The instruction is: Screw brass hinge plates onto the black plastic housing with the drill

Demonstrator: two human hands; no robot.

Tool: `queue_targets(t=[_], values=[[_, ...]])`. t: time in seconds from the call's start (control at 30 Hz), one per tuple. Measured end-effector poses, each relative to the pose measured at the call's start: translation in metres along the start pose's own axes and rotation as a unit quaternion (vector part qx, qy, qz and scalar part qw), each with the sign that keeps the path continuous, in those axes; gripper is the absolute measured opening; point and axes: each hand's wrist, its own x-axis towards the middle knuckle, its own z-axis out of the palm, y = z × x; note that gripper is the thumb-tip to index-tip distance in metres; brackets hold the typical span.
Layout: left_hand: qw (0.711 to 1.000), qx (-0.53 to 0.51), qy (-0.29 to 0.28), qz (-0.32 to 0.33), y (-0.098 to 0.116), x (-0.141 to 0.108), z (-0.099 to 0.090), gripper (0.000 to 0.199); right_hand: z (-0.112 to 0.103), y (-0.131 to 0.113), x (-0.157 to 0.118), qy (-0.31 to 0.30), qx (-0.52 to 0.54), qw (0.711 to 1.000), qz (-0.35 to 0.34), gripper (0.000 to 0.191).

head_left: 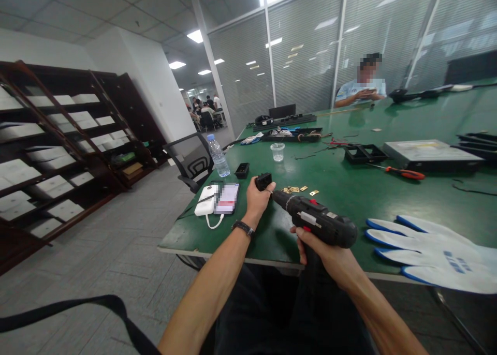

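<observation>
My left hand [258, 198] grips a small black plastic part [263, 180] just above the green table. In my right hand [316, 246] is a black cordless drill [320, 220], held by its handle. The drill points left, its chuck close to the black part and my left fingers; whether the bit touches the part I cannot tell. Several small brass-coloured plates [292, 189] lie on the table just beyond the chuck. A small black open box [242, 170] stands farther back on the left.
A phone [227, 198], a white power bank [206, 200] and a water bottle [218, 156] are at left. A clear cup [277, 152] stands mid-table. White gloves [438, 251], an orange-handled screwdriver [406, 172] and a flat metal box [430, 156] lie right. A person [363, 88] sits across the table.
</observation>
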Motion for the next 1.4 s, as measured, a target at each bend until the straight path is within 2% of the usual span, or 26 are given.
queue_targets(t=[0.4,0.97,1.4], values=[[0.999,-0.031,-0.013,-0.006,-0.002,0.001,0.001,0.034,-0.002,0.003,0.002,0.005,0.012,1.0,-0.009,0.051],[1.0,0.017,-0.011,-0.018,0.009,-0.003,-0.003,0.033,-0.002,-0.003,-0.001,-0.007,-0.009,1.0,0.001,0.053],[0.999,0.024,-0.01,-0.027,0.005,-0.002,-0.003,0.032,0.002,0.002,-0.001,0.009,-0.001,1.0,0.004,0.053]])
